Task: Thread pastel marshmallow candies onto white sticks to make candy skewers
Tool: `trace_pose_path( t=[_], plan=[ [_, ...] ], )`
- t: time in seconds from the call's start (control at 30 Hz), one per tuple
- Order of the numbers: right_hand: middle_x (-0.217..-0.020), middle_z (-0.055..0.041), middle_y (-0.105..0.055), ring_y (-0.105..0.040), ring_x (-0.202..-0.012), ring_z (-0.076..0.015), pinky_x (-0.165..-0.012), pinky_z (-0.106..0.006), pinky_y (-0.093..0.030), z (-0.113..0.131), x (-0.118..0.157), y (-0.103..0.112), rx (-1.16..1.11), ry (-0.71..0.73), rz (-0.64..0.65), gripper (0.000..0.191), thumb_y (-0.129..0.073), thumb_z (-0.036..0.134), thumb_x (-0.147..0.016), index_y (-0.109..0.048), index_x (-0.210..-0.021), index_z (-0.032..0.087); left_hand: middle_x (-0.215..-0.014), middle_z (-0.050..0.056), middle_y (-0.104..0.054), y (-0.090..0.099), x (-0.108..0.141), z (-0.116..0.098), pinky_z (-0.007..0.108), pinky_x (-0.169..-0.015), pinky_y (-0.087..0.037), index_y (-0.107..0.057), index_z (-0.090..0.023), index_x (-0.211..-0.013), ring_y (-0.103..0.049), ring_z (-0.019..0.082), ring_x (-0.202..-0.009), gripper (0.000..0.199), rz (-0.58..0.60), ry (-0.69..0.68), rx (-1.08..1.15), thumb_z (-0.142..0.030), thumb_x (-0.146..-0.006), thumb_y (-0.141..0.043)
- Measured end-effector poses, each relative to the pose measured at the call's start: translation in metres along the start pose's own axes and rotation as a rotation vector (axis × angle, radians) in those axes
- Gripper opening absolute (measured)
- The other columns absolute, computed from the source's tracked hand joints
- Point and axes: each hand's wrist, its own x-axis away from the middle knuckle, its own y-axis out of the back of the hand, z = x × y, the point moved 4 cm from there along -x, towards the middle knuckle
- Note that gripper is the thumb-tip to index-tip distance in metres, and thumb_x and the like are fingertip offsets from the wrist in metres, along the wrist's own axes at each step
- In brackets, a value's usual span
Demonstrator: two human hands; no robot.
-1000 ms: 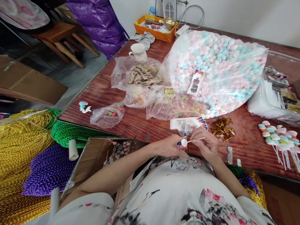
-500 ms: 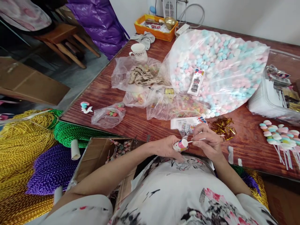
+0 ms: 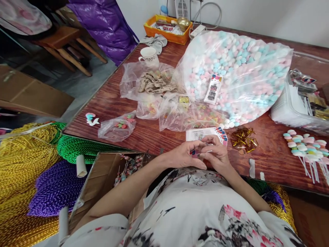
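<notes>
My left hand [image 3: 183,156] curls around a small printed wrapper [image 3: 193,152], which it mostly hides; a marshmallow on a white stick was visible in it earlier. Close against it, my right hand [image 3: 216,156] has its fingers pinched at the white stick [image 3: 208,151], of which a short piece shows. Just beyond both hands lie flat printed plastic bags [image 3: 196,133]. Gold twist ties [image 3: 244,140] form a loose pile to the right of the hands. Farther right rests a cluster of marshmallow sticks [image 3: 307,144].
A big clear bag of pastel marshmallows [image 3: 239,75] fills the table's back right, beside a plastic bin [image 3: 298,113]. Candy bags [image 3: 118,127], a mug [image 3: 149,56] and an orange tray [image 3: 167,32] stand leftward. A cardboard box [image 3: 89,185] is below the table's front edge.
My hands have come together, and the right hand has moved left onto the wrapped marshmallow. The wrapper, plainly visible before, is now mostly covered by fingers. The view has shifted slightly.
</notes>
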Motion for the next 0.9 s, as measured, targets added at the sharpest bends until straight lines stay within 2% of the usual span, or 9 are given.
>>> trace_pose_path(
  t=[0.07, 0.1, 0.2, 0.33, 0.5, 0.67, 0.8, 0.83, 0.9],
  plan=[
    [-0.111, -0.0055, -0.059, -0.056, -0.107, -0.0223, -0.092, -0.042, -0.045, 0.003, -0.004, 0.011, -0.05, -0.028, -0.026, 0.007, -0.071, 0.033, -0.084, -0.076, -0.081, 0.028, -0.088, 0.001, -0.066, 0.005, 0.004, -0.006, 0.021, -0.064, -0.046, -0.064, -0.015, -0.118, -0.055, 0.009, -0.069, 0.055, 0.019, 0.044, 0.06, -0.033, -0.068, -0.08],
    [-0.11, -0.0055, -0.06, -0.056, -0.107, -0.0224, -0.093, -0.042, -0.046, 0.004, -0.006, 0.015, -0.065, -0.034, -0.036, 0.007, -0.071, 0.033, -0.084, -0.076, -0.081, 0.028, -0.085, 0.002, -0.067, 0.008, 0.006, -0.007, 0.021, -0.061, -0.045, -0.066, -0.015, -0.116, -0.054, 0.009, -0.064, 0.052, 0.012, 0.067, 0.074, -0.036, -0.071, -0.078],
    [-0.109, -0.0052, -0.061, -0.056, -0.109, -0.0228, -0.093, -0.041, -0.045, 0.006, -0.01, 0.02, -0.077, -0.028, -0.01, 0.007, -0.073, 0.033, -0.083, -0.077, -0.081, 0.029, -0.066, 0.001, -0.064, 0.013, 0.005, -0.003, 0.021, -0.053, -0.042, -0.075, -0.011, -0.092, -0.051, 0.009, -0.054, 0.034, -0.076, 0.081, 0.057, -0.04, -0.074, -0.075],
    [-0.106, -0.0047, -0.062, -0.058, -0.105, -0.0217, -0.091, -0.039, -0.046, 0.007, -0.012, 0.019, -0.107, -0.017, -0.022, 0.002, -0.075, 0.029, -0.081, -0.076, -0.08, 0.028, -0.068, 0.004, -0.068, 0.01, -0.002, 0.002, 0.024, -0.062, -0.047, -0.075, -0.011, -0.075, -0.059, 0.013, -0.063, 0.026, -0.243, -0.027, 0.073, -0.036, -0.069, -0.078],
    [-0.096, -0.0047, -0.064, -0.06, -0.095, -0.0206, -0.087, -0.039, -0.048, 0.011, -0.009, 0.022, -0.066, 0.004, -0.182, 0.005, -0.069, 0.027, -0.085, -0.072, -0.082, 0.025, -0.071, 0.003, -0.068, 0.003, -0.008, -0.001, 0.024, -0.062, -0.046, -0.074, -0.012, -0.075, -0.058, 0.013, -0.064, 0.026, -0.401, -0.128, 0.044, -0.037, -0.072, -0.076],
    [-0.083, -0.003, -0.063, -0.059, -0.082, -0.0189, -0.077, -0.037, -0.048, 0.007, -0.003, 0.011, 0.045, 0.068, -0.202, 0.009, -0.065, 0.027, -0.086, -0.069, -0.078, 0.024, -0.058, -0.002, -0.056, -0.004, -0.01, 0.002, 0.022, -0.056, -0.039, -0.068, -0.013, -0.067, -0.046, 0.008, -0.056, 0.03, -0.479, -0.211, -0.005, -0.041, -0.076, -0.072],
    [-0.088, -0.0031, -0.064, -0.059, -0.088, -0.0193, -0.082, -0.037, -0.047, -0.005, -0.002, 0.007, 0.041, 0.065, -0.216, 0.002, -0.069, 0.026, -0.085, -0.071, -0.084, 0.026, -0.058, -0.002, -0.056, -0.003, -0.01, 0.009, 0.021, -0.052, -0.038, -0.067, -0.013, -0.069, -0.044, 0.007, -0.052, 0.03, -0.563, -0.192, 0.152, -0.042, -0.074, -0.074],
    [-0.092, -0.0033, -0.064, -0.059, -0.091, -0.0195, -0.083, -0.037, -0.047, -0.007, -0.002, 0.008, 0.013, 0.058, -0.238, 0.006, -0.071, 0.027, -0.083, -0.071, -0.09, 0.027, -0.06, -0.002, -0.058, -0.001, -0.01, 0.009, 0.022, -0.051, -0.038, -0.068, -0.014, -0.071, -0.045, 0.008, -0.052, 0.03, -0.602, -0.195, 0.196, -0.043, -0.074, -0.074],
    [-0.102, -0.0037, -0.063, -0.058, -0.092, -0.0189, -0.082, -0.035, -0.048, -0.011, 0.0, 0.009, -0.064, 0.023, -0.292, 0.027, -0.075, 0.031, -0.079, -0.069, -0.105, 0.028, -0.064, -0.001, -0.06, 0.003, -0.01, 0.007, 0.022, -0.051, -0.041, -0.068, -0.015, -0.073, -0.047, 0.008, -0.052, 0.029, -0.684, -0.236, 0.246, -0.043, -0.075, -0.073]
  ],
)
